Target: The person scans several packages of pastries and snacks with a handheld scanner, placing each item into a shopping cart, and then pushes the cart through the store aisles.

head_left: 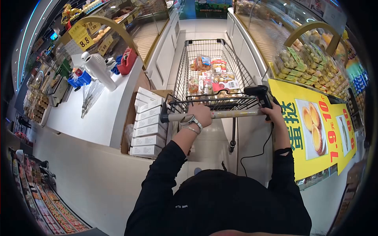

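Note:
In the head view a wire shopping cart (185, 59) stands in front of me, its long handle bar (232, 114) running crosswise. My left hand (201, 115) is closed round the left part of this bar, with a watch and a bracelet on the wrist. My right hand (277, 113) is at the bar's right end, its fingers wrapped round the grip of a black barcode scanner (258, 91). A dark cord (258, 154) hangs down from that hand. Several clear packs of baked goods (226, 82) lie in the cart basket.
At left is a white counter (84, 118) with a plastic roll (98, 70) and a red tape dispenser (127, 61). A carton of white boxes (147, 129) stands beside the cart. To the right, a yellow price sign (283, 118) fronts stacked packs (305, 65).

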The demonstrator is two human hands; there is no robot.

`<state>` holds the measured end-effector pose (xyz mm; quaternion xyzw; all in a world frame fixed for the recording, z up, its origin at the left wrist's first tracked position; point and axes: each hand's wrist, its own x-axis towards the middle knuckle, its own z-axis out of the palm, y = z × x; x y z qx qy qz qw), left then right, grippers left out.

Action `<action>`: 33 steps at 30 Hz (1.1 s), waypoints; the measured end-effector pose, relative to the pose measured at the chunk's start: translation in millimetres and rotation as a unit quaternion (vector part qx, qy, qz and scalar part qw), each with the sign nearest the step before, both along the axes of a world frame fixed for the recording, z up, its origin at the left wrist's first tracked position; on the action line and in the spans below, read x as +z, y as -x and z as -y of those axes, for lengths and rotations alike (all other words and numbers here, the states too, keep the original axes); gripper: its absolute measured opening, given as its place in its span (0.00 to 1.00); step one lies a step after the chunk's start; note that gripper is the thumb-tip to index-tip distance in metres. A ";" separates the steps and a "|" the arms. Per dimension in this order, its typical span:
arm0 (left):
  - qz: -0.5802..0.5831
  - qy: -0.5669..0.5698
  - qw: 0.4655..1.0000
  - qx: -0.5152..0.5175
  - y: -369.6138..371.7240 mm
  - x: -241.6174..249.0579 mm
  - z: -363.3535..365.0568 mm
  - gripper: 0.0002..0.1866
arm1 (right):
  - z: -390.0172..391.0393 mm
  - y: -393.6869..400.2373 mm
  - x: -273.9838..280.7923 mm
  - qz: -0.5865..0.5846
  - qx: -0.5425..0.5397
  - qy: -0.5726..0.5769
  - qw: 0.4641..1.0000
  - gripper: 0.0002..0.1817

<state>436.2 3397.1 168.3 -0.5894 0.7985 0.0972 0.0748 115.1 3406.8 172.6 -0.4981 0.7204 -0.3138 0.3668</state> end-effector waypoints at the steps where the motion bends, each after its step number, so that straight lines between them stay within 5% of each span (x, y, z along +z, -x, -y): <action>1: -0.006 0.000 1.000 -0.018 -2.8 -2.9 14.9 0.17 | 13.0 -0.3 0.1 0.013 0.015 -0.001 1.000 0.23; 7: -0.085 0.134 0.987 0.017 -4.4 -16.7 105.9 0.21 | 103.3 -3.8 -10.0 -0.013 0.000 0.051 0.999 0.20; 9: -0.047 -0.058 0.997 0.018 0.9 -12.7 150.3 0.18 | 138.9 -0.2 -11.6 -0.027 0.011 0.068 0.997 0.20; 15: -0.011 -0.008 1.000 0.012 17.0 -18.9 259.2 0.15 | 250.7 9.5 -5.1 -0.005 0.009 0.005 1.000 0.23; 18: 0.007 -0.003 1.000 0.027 25.8 -19.9 309.4 0.16 | 311.5 20.7 -17.7 -0.094 0.047 0.005 0.994 0.28; 23: 0.019 -0.011 0.999 0.047 27.6 -27.8 399.5 0.14 | 404.3 15.2 -9.7 -0.100 0.051 -0.009 0.994 0.24; 33: 0.028 -0.021 0.997 0.062 11.6 -32.8 569.6 0.17 | 566.7 -9.4 -37.9 -0.259 0.044 0.104 0.959 0.23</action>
